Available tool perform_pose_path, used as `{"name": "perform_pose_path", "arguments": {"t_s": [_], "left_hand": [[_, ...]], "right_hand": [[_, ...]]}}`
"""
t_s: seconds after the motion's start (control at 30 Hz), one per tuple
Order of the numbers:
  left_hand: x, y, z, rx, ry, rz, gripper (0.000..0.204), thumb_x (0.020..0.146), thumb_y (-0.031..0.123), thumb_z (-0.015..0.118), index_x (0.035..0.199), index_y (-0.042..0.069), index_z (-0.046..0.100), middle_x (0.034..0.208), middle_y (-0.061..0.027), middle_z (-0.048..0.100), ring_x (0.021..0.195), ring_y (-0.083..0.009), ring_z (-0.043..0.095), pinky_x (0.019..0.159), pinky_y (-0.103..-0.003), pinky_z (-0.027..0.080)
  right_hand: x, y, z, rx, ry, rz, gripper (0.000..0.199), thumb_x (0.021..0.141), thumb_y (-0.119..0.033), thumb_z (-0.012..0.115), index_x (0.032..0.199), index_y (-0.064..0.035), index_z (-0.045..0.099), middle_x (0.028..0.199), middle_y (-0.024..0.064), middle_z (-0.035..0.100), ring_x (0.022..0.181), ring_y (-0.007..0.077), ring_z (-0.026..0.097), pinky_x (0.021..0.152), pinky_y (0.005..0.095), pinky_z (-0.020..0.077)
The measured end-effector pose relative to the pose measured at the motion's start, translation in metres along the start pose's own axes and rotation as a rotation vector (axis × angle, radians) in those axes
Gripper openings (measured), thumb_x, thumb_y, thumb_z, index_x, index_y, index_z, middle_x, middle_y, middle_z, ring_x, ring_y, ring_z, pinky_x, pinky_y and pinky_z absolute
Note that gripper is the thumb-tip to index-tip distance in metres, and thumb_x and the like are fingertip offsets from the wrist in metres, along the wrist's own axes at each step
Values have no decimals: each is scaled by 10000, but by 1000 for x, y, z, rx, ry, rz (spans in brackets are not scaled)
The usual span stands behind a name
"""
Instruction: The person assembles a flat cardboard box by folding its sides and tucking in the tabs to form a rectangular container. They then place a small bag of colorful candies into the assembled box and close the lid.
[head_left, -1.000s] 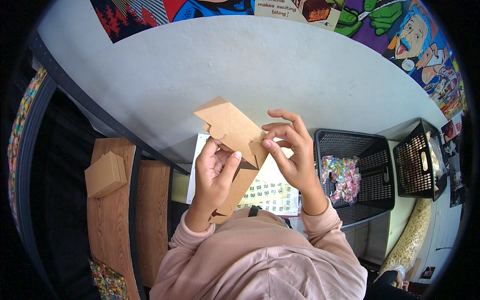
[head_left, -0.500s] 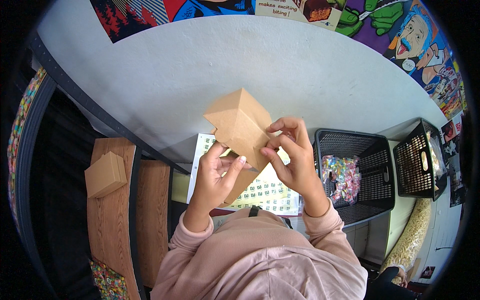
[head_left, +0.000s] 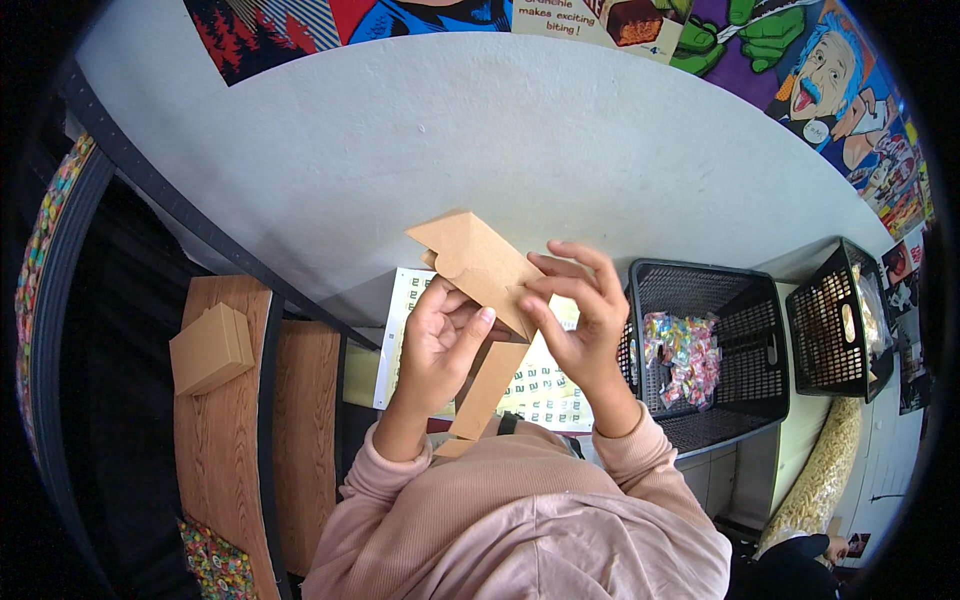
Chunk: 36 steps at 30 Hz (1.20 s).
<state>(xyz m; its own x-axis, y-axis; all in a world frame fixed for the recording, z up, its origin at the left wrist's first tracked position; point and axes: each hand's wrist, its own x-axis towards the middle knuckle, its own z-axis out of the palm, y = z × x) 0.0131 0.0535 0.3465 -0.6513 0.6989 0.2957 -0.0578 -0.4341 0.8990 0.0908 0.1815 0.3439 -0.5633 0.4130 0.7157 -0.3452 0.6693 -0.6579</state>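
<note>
A partly folded brown cardboard box is held up in front of me, tilted, with a long flap hanging toward my body. My left hand grips it from the left, the thumb on the near edge and the fingers partly hidden behind the board. At the right corner, my right hand pinches the board between thumb and index finger, its other fingers raised. Below the box lies a white and pale yellow sheet of small printed stickers.
Folded brown boxes sit on a wooden shelf at left. On the right, a black basket contains wrapped sweets, beside a second black basket. A long clear bag and another person's hand are farther right.
The box has turned and tipped: its upper panel has come down, and its lower flap now shows apart from the body. My right hand's fingers have spread while the thumb stays at the corner.
</note>
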Motion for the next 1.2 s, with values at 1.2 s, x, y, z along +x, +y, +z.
{"name": "perform_pose_path", "arguments": {"t_s": [1.2], "left_hand": [[-2, 29, -62, 932, -606, -301, 218, 835, 126, 404, 978, -7, 501, 695, -161, 536, 655, -261, 503, 736, -343, 353]], "right_hand": [[-10, 1, 1, -48, -528, 14, 311, 669, -166, 675, 950, -40, 630, 921, 120, 566, 775, 243, 592, 648, 315, 489]]}}
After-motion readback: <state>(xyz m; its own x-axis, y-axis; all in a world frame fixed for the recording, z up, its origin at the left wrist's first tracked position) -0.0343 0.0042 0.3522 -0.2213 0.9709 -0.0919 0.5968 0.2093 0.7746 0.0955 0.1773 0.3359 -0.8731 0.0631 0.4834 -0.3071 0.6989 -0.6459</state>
